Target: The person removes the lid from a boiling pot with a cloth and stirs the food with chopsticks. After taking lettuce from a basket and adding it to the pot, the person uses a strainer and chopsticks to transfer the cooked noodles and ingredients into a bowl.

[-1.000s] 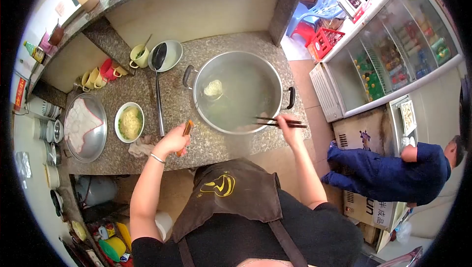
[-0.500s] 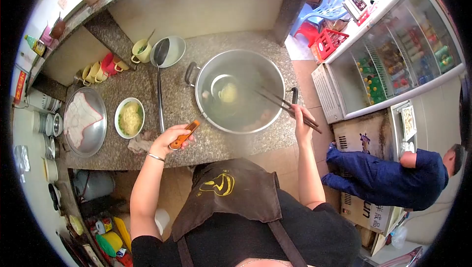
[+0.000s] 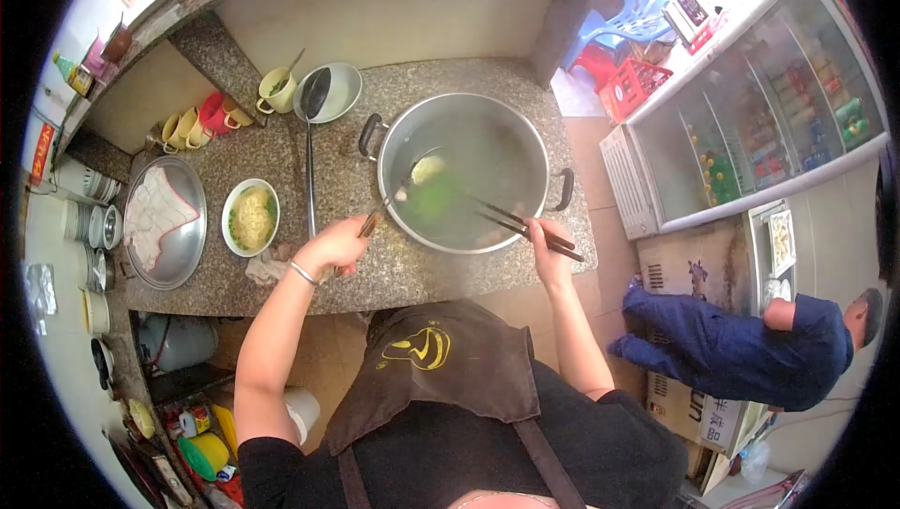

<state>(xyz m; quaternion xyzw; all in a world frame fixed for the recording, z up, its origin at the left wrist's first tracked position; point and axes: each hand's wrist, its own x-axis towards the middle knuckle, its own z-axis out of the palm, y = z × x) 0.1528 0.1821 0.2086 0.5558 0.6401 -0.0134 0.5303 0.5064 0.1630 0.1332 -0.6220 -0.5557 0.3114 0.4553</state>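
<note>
My left hand [image 3: 339,248] is closed round the orange-brown handle [image 3: 368,224] of a tool whose far end reaches into the large steel pot [image 3: 386,209]. My right hand [image 3: 553,248] grips dark chopsticks [image 3: 511,221], their tips over the pot's cloudy water. Pale noodles [image 3: 428,169] show at the left in the water, beside a blurred green patch [image 3: 436,198]. Left of the pot, a white bowl [image 3: 228,231] holds noodles and greens. A long-handled ladle [image 3: 309,157] rests with its dark head on a pale bowl [image 3: 349,97].
A metal tray [image 3: 192,256] with a pale cloth lies at the left, and a crumpled cloth [image 3: 266,270] at the counter's front edge. Cups [image 3: 192,129] stand behind. At the right are a person in dark blue [image 3: 741,331] and a glass-door fridge [image 3: 750,125].
The green patch has appeared in the pot. The left-hand tool has turned, with less of its handle showing. The chopsticks swung out to the right and have come back over the water.
</note>
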